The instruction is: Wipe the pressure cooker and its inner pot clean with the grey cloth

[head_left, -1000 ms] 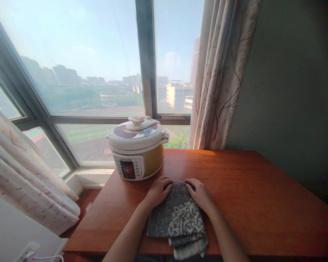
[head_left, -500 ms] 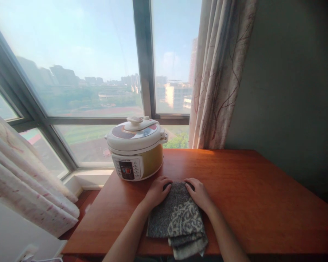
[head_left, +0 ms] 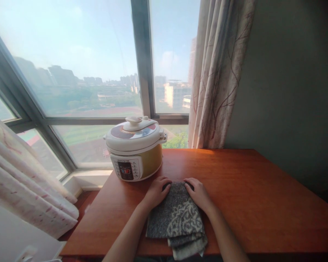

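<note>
A folded grey towel (head_left: 164,214) with a cream scroll pattern lies on the table, its layered near end hanging over the front edge. My left hand (head_left: 158,191) is at its far left corner, thumb and fingers bent in and closed on the cloth. At the far right corner my right hand (head_left: 196,191) holds the towel in the same way, thumb on the cloth. The fingertips of both hands are partly hidden. Just beyond my left hand stands a white and gold electric pressure cooker (head_left: 135,149), lid on, its control panel facing me.
The reddish-brown wooden table (head_left: 248,203) stretches to the right. Behind it are a large window (head_left: 93,72), a patterned curtain (head_left: 215,72) and a dark wall (head_left: 287,91). Another curtain (head_left: 24,182) hangs at the left, beside the table's left edge.
The view has shifted very slightly. Both hands and the towel keep the same place on the table, and the cooker has not moved.
</note>
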Motion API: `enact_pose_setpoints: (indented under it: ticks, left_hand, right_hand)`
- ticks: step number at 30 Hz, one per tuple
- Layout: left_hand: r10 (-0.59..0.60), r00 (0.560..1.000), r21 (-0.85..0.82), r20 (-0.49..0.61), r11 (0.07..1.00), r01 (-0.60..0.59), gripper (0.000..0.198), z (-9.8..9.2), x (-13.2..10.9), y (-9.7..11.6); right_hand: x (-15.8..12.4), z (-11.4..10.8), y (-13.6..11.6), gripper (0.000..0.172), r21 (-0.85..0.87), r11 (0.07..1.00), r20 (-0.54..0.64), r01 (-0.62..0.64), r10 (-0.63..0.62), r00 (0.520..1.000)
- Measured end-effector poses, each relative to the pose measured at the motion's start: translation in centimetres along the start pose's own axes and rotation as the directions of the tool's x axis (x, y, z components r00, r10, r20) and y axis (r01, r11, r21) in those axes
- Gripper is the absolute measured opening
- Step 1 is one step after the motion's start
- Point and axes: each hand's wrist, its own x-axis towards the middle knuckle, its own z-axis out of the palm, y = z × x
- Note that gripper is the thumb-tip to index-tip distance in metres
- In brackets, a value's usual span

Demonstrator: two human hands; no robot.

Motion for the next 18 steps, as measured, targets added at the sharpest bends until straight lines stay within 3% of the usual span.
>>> enact_pose_setpoints:
  ticks: [18]
  left_hand:
    - [-0.006, 1.0, -0.002, -0.002, 1.0, 0.006, 0.027, 0.08, -0.2, 0.03]
  right_hand:
    - [-0.09, -0.03, 0.07, 0.034, 0.025, 1.0, 0.005, -0.007, 0.007, 1.0]
